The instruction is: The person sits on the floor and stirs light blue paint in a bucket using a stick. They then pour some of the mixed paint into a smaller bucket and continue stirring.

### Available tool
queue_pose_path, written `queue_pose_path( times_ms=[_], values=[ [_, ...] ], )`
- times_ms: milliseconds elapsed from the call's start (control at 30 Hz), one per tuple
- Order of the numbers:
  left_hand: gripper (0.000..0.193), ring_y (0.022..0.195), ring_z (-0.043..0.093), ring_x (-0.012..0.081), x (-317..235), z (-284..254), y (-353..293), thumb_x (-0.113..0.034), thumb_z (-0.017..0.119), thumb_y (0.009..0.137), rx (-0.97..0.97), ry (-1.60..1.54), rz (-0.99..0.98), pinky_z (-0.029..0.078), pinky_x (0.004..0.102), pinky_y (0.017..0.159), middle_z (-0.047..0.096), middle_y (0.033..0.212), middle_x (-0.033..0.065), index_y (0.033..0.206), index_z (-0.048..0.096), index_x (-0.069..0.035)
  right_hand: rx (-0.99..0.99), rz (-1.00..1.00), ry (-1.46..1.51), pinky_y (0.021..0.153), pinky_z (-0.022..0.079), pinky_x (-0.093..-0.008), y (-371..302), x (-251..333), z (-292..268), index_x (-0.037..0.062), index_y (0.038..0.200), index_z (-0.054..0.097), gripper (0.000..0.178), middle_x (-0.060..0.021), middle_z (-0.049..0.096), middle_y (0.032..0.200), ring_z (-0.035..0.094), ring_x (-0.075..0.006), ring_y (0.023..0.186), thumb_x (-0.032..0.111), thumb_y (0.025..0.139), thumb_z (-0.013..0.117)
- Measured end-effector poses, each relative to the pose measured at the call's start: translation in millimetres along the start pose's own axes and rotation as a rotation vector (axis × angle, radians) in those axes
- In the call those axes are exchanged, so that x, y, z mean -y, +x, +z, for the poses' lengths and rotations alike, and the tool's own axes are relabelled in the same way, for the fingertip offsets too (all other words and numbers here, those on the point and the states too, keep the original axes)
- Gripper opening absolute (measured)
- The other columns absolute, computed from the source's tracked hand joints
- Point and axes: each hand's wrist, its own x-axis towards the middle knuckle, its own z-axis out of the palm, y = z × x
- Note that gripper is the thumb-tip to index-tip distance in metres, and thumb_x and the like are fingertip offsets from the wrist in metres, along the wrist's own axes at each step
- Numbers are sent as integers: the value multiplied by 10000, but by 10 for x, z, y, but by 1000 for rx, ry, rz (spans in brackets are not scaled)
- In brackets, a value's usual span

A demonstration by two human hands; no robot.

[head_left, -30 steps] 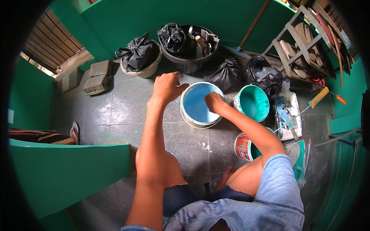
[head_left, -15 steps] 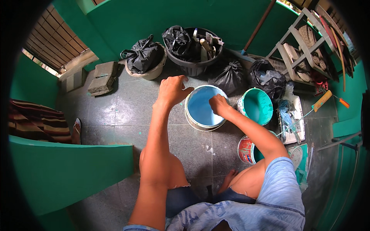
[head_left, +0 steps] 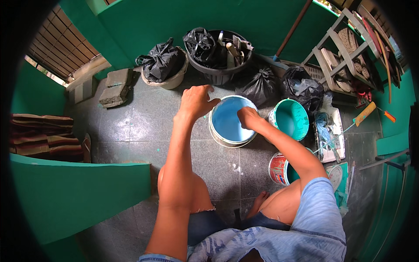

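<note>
The floor (head_left: 131, 131) is dark grey tile, flecked with paint, enclosed by green walls (head_left: 244, 22). A barred window (head_left: 61, 48) occupies the upper left of the frame; a grey rack (head_left: 345, 52) stands at the upper right.

Count: three paint pails, two tubs holding black bags, two loose black bags, two grey blocks (head_left: 115, 85).

The blue pail (head_left: 229, 120) sits on the floor at frame centre. The teal pail (head_left: 290, 118) stands just right of it; the red can (head_left: 281, 168) lies lower right. The beige tub (head_left: 168, 70) and the black tub (head_left: 218, 54) stand above, against the wall.

The left hand (head_left: 196, 100) sits at the blue pail's upper-left rim, fingers spread and curled, gripping nothing visible. The right hand (head_left: 248, 117) is clenched over the pail's right rim; what it grasps cannot be told.
</note>
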Motion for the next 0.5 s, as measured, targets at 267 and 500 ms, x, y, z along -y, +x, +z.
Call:
queue_pose_path(
  times_ms=[267,500],
  values=[
    [377,777,653,263,-48,-12,45,-317,733,705,2,0,24,501,365,697,684,803,95,982,658,-72,-370,-175,370,669,481,-453,50,-178,323,40,671,633,96,-186,618,736,587,-374,765,87,744,592],
    [382,792,654,267,22,-14,-6,-313,727,716,23,33,0,501,357,719,685,822,102,998,656,-64,49,-66,-38,652,501,-437,47,-105,137,38,682,651,81,-197,635,765,605,-359,718,55,706,575]
  ],
)
